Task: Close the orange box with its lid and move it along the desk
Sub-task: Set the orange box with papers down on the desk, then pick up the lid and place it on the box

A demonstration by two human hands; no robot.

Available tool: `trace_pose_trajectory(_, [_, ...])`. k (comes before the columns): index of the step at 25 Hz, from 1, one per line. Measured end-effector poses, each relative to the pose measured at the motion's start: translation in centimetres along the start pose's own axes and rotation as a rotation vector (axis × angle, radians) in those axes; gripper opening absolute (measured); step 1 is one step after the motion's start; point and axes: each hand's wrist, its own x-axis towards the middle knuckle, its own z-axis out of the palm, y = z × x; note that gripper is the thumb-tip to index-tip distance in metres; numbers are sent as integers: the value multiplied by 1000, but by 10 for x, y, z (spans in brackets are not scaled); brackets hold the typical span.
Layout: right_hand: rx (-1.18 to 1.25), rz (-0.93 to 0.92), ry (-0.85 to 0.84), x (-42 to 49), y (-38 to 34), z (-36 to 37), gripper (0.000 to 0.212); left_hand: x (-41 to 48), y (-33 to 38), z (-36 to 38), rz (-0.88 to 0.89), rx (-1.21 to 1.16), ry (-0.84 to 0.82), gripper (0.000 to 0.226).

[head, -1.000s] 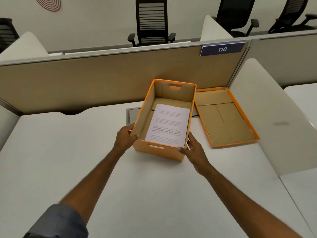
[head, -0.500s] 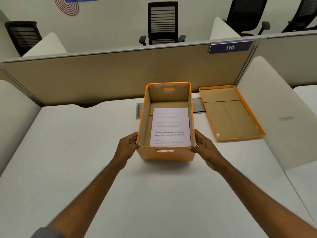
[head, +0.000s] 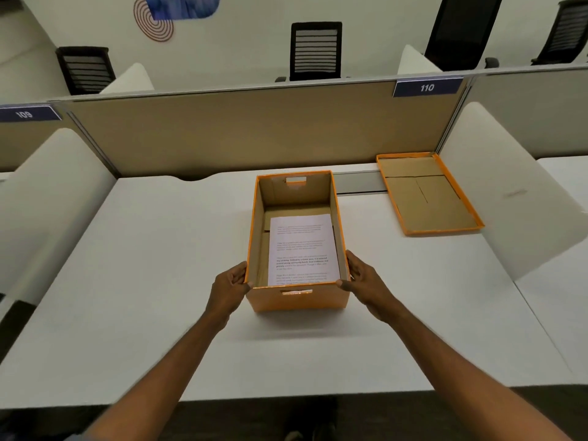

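Observation:
An open orange box stands in the middle of the white desk, with a printed sheet of paper lying inside. My left hand grips the box's near left corner and my right hand grips its near right corner, thumbs on the rim. The orange lid lies upside down on the desk at the back right, apart from the box, with its brown cardboard inside showing.
A tan partition runs along the desk's far edge, with white side dividers at the left and right. A grey cable flap sits between box and lid. Office chairs stand beyond the partition.
With both hands on it, the box has been turned square to me and drawn nearer and leftwards, away from the lid. The view has tilted and pulled back.

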Motion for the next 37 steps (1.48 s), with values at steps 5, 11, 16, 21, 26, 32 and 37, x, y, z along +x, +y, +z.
trace_pose_trajectory(5, [-61,-34,19,-2,-6,33,69,-13,3,-14,89,85,21,41])
trace_pose_trajectory(11, [-160,7,31,1,-11,45,81,-9,7,-13,126,353,53,25])
trace_pose_trajectory(16, [-299,14,157,-5,1,35,74,-22,12,10,275,571,65,66])
trace_pose_trajectory(21, [-559,-62,276,-21,16,1,70,-37,26,77,587,693,-105,67])
trace_pose_trajectory(26, [-720,-54,389,-37,23,-56,74,-36,46,156,677,808,-170,68])
trace_pose_trajectory(32, [-767,-2,486,-38,35,-137,75,-7,75,233,735,809,-255,69])
trace_pose_trajectory(37, [-783,65,485,-16,60,-209,73,31,95,307,745,829,-309,68])
